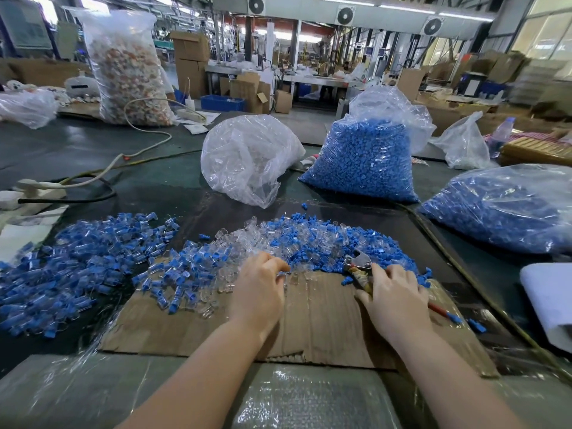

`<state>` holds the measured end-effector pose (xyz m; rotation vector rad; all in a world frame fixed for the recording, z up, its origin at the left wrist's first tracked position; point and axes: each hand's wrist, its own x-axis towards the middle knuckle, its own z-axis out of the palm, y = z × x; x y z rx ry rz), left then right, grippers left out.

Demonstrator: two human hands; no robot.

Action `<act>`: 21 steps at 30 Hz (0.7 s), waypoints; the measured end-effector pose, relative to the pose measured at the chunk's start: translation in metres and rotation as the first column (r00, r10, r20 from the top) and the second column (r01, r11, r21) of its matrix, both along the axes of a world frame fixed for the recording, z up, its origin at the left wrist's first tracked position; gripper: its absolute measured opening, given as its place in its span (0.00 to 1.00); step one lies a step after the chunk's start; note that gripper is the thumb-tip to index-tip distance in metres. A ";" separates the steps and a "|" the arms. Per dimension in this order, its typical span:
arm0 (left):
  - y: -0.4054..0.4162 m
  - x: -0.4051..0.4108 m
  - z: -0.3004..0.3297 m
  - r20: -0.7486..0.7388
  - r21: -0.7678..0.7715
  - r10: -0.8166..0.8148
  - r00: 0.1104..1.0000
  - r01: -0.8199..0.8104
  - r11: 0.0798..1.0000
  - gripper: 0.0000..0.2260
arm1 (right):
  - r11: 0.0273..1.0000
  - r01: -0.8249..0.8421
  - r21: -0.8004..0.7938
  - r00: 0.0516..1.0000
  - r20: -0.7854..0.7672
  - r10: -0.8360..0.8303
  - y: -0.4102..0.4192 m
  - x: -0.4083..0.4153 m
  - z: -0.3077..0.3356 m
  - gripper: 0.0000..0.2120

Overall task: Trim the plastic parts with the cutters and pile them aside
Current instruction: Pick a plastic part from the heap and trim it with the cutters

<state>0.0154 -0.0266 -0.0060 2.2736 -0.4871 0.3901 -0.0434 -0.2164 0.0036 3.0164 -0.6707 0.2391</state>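
R hand grips cutters on cardboard; L hand has fingers curled into the clear/blue parts pile, can't tell if pinching one. Assembled parts heap lies left; blue-filled bags behind.

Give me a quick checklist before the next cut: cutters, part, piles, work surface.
1. Cutters in the right hand: ok, its fingers curl round the handles.
2. Cutter jaws open: cannot tell, too small to see.
3. Part in the left hand: cannot tell; its fingers curl into the near edge of the mixed pile, and any part is hidden.
4. Cardboard between the hands bare: ok.
5. Pile on the left apart from the mixed pile: not ok, the edges nearly merge.
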 end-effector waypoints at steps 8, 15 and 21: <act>-0.017 -0.011 -0.014 0.009 0.081 -0.080 0.997 0.079 0.994 0.12 | 0.967 -0.216 -0.135 0.973 0.050 0.225 0.012 0.006 -0.004 0.17; -0.024 -0.008 -0.020 0.046 0.412 -0.124 0.991 0.095 0.906 0.23 | 0.975 -0.183 -0.127 0.977 0.090 0.195 0.019 0.011 -0.006 0.11; -0.037 0.004 -0.014 0.044 0.498 -0.151 0.988 0.109 0.860 0.19 | 0.966 -0.250 -0.069 0.955 0.150 0.258 0.037 0.010 -0.011 0.11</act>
